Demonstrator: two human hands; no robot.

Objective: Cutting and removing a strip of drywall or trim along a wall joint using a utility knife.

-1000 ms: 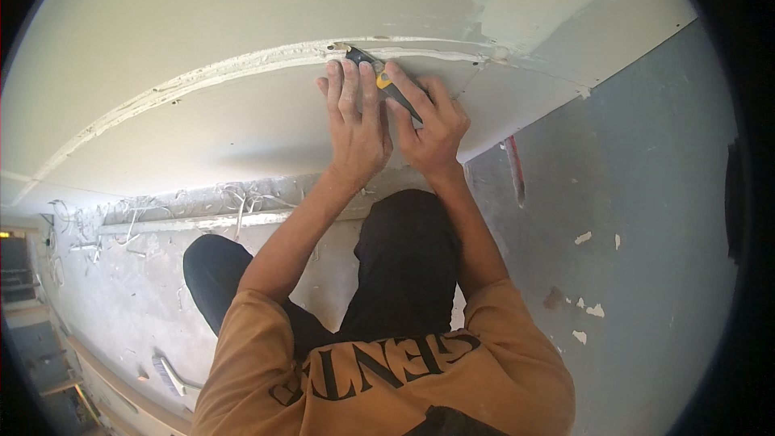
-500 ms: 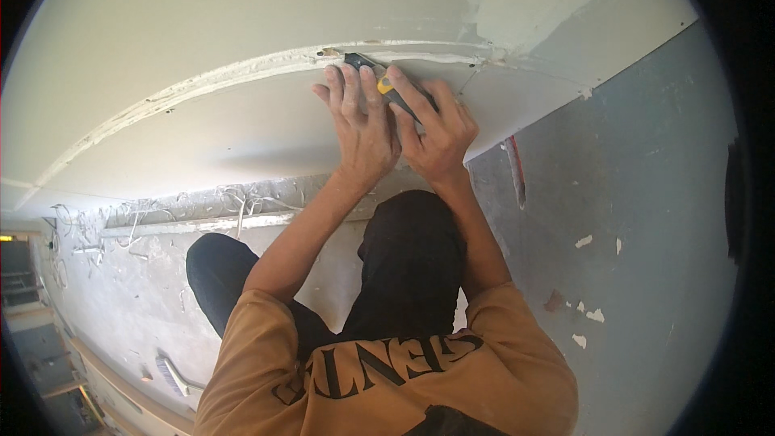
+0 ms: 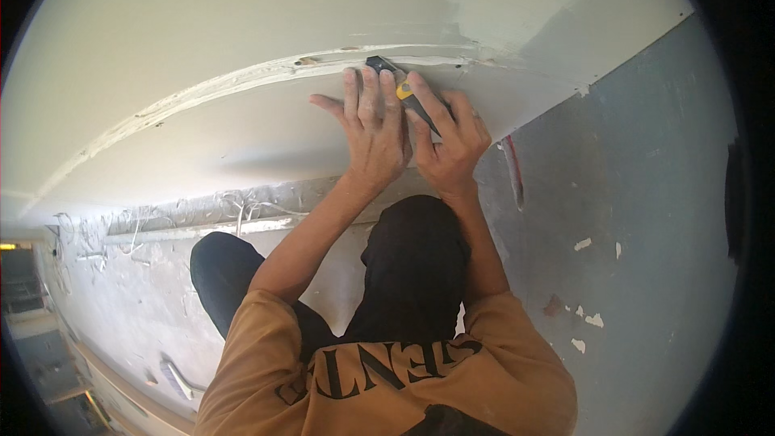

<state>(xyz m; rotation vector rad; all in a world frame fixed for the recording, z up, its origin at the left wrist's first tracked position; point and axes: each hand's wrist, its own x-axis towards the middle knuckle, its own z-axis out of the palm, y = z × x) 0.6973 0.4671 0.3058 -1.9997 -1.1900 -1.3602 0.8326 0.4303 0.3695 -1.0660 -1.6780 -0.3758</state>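
Note:
A black and yellow utility knife lies slanted against the white board, its front end beside a rough, cream-coloured seam that crosses the board. My right hand grips the knife's body, fingers and thumb around it. My left hand is beside it with fingers stretched upward over the board, the little finger spread to the left and the middle fingertips touching or very near the knife's front end. Where its thumb rests is hidden. Small holes or marks show along the seam.
My bent knees are below the board. Behind them are rough grey concrete, loose white cables and a long pale bar. A grey-blue surface with flaking patches rises at the right. Timber pieces lie at the lower left.
Both hands and the knife have moved right and slightly down along the seam. The knife's front end now sits farther right. The view has shifted a little.

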